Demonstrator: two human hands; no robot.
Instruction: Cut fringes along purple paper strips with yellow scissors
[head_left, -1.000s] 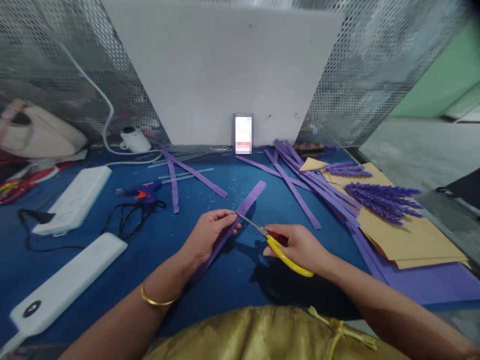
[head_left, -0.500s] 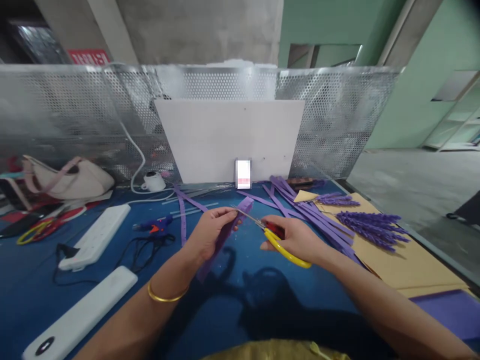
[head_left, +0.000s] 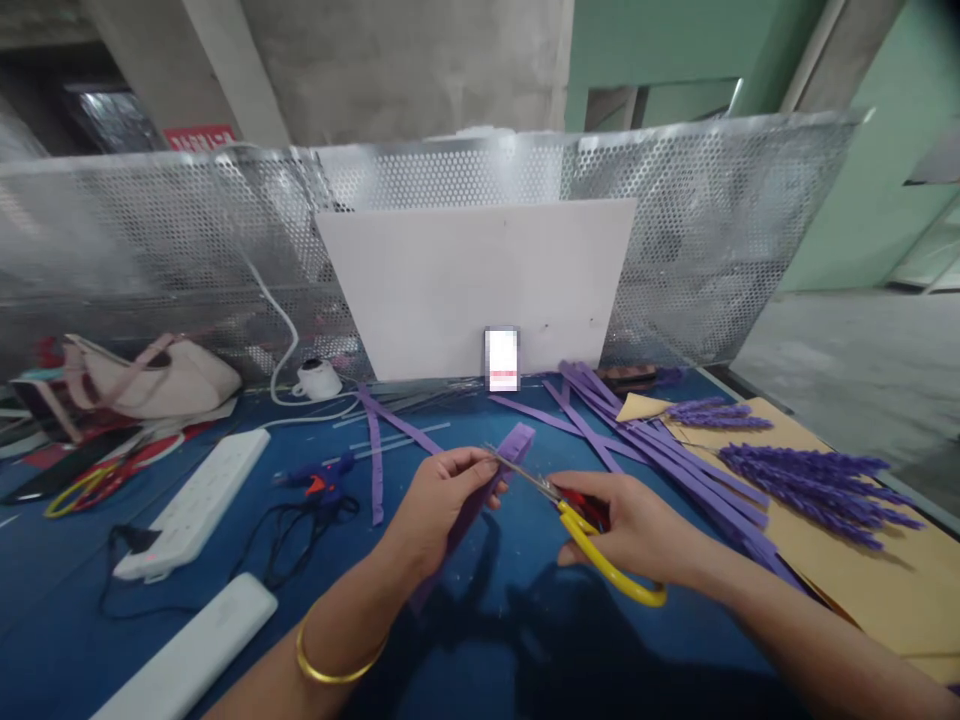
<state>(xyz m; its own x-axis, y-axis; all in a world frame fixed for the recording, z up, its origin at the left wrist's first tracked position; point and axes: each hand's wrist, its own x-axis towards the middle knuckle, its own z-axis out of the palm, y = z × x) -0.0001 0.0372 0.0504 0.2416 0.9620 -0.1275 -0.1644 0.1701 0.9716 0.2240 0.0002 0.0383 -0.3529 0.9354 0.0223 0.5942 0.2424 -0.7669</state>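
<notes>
My left hand (head_left: 457, 500) pinches a purple strip (head_left: 516, 442) between thumb and fingers; its loose end hangs down below the wrist, partly hidden. In my right hand (head_left: 630, 525) is a pair of scissors (head_left: 611, 565) with yellow and red handles. Their blades reach left across the strip, close beside my left thumb tip. Whether the blades have cut into the strip cannot be made out. Other purple strips (head_left: 675, 460) lie in a bundle behind my right hand.
Purple lavender-like sprigs (head_left: 810, 485) lie on tan paper (head_left: 840, 590) at right. On the left are a glue gun (head_left: 319, 485) with a black cord, a white power strip (head_left: 199, 500), a long white case (head_left: 195, 650) and another scissors (head_left: 82, 490). A white board (head_left: 480, 290) stands behind.
The view has shifted, so the whole scene sits somewhat lower and wider. Both hands keep their hold, with the scissor blades still at the strip near my left thumb.
</notes>
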